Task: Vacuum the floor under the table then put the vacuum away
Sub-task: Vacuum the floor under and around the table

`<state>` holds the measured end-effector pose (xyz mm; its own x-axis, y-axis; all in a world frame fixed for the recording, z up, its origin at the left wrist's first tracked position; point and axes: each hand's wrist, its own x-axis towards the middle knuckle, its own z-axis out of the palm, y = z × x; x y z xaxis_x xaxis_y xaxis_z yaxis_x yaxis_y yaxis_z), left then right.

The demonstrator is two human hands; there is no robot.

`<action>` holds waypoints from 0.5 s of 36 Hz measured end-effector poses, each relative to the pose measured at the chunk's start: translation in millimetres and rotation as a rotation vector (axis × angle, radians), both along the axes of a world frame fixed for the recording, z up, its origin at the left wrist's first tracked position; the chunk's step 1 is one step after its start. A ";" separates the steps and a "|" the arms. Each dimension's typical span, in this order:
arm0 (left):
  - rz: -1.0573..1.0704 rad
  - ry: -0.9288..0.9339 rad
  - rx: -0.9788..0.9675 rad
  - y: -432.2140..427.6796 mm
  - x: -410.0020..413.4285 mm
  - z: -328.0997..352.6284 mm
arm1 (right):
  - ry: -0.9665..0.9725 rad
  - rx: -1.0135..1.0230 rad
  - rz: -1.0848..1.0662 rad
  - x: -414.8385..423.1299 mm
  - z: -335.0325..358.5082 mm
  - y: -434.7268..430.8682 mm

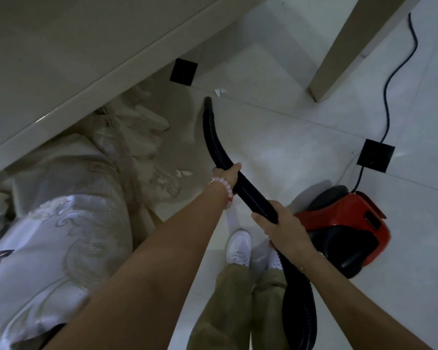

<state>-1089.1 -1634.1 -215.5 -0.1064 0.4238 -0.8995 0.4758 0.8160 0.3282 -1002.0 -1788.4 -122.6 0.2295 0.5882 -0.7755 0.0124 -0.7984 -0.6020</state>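
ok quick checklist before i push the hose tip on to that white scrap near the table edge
1. Both hands on hose: left hand and right hand both grip the black hose - ok.
2. Nozzle tip aimed at the paper scrap: close, just short of it - ok.
3. Power cord away from the hose path: off to the right - ok.
4. Red vacuum body upright on the floor - ok.
5. Embroidered cloth away from the nozzle: hangs close on the left - not ok.
6. Suction running - cannot tell.

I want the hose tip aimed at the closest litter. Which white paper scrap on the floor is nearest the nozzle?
The white paper scrap just right of the black hose nozzle, by the tile seam; the other scraps lie beside the fabric.
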 end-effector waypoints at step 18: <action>-0.022 -0.035 0.026 -2.7 42.3 38.8 | 0.010 -0.006 -0.046 13.9 -1.9 -6.1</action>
